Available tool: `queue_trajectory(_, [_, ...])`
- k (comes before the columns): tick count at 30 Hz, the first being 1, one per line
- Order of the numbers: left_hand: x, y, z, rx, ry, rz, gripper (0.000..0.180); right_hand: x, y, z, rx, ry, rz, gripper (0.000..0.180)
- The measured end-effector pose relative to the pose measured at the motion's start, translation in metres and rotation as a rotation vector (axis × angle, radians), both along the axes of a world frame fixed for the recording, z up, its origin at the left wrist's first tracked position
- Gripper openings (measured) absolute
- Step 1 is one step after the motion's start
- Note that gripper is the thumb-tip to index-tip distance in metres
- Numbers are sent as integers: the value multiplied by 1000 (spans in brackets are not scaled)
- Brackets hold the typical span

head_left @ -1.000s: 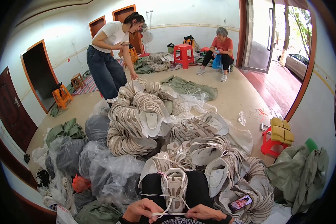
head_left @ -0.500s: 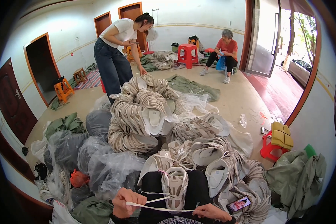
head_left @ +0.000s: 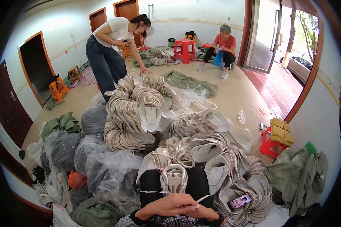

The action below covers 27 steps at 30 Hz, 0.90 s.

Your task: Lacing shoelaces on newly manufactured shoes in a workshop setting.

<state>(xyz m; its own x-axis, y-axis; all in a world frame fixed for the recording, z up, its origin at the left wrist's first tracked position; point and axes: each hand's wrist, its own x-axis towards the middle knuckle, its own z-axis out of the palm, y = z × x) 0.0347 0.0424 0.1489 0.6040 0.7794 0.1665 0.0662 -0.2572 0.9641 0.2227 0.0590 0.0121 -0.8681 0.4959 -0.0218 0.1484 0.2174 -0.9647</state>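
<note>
Shoe upper (head_left: pixel 174 184) lies at lower centre, long axis running up the frame.
Left hand (head_left: pixel 167 205), nearer, crosses over the right hand (head_left: pixel 202 212) at its lower end, fingers bunched at white lace (head_left: pixel 203 198); which hand pinches cannot be told.

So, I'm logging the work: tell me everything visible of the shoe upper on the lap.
The shoe upper is pale beige with taupe panels, apparently fabric. It lies lengthwise on the dark-trousered legs, its rounded far end toward the stacked uppers, a pink strand by its far left edge. White lace shows on either side; the left hand hides its near end, so contact there is unclear.
</note>
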Motion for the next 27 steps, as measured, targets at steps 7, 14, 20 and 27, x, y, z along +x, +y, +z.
queue_trajectory(7, [-56, 8, -69, -42, 145, 828, 14, 51, 73, 83, -51, 41, -581, 16])
queue_trajectory(14, [-66, -8, -138, 212, 734, 816, 20, 47, 82, 48, 189, 188, -1009, 50])
queue_trajectory(20, [-50, -11, -181, 340, 981, 783, 24, -19, 31, 4, 165, -122, -502, 16])
queue_trajectory(27, [-42, -3, -151, 526, 836, 1109, 29, -45, 31, -48, 365, -288, -256, 14])
